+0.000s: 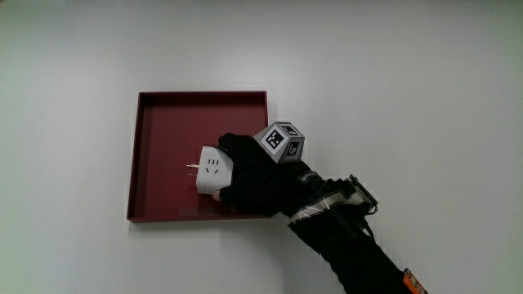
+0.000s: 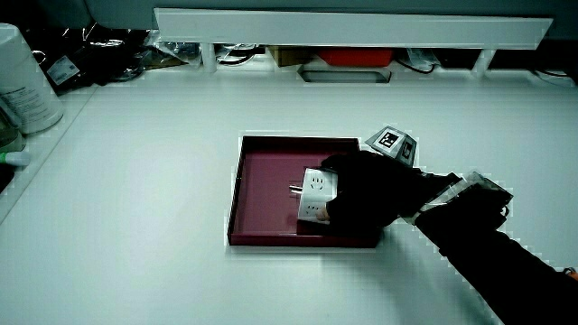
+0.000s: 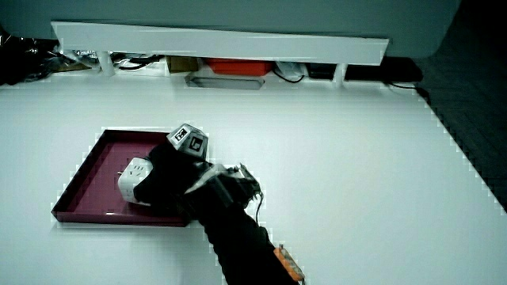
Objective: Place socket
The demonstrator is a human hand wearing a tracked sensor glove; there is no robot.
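A white socket adapter (image 1: 212, 171) with metal prongs sits inside a dark red square tray (image 1: 163, 122), in the part of the tray nearer to the person. The gloved hand (image 1: 249, 173) is over the tray with its fingers wrapped around the socket. A patterned cube (image 1: 282, 142) rides on the back of the hand. Both side views show the socket (image 2: 315, 193) (image 3: 135, 178) low in the tray (image 2: 271, 167) (image 3: 95, 170), gripped by the hand (image 2: 366, 190) (image 3: 170, 178). Whether the socket rests on the tray floor I cannot tell.
A low white partition (image 2: 352, 27) (image 3: 222, 39) runs along the table's edge farthest from the person, with cables and boxes under it. A white canister (image 2: 23, 81) stands at the table's edge in a side view. The forearm (image 1: 343, 237) reaches in over the tray's corner.
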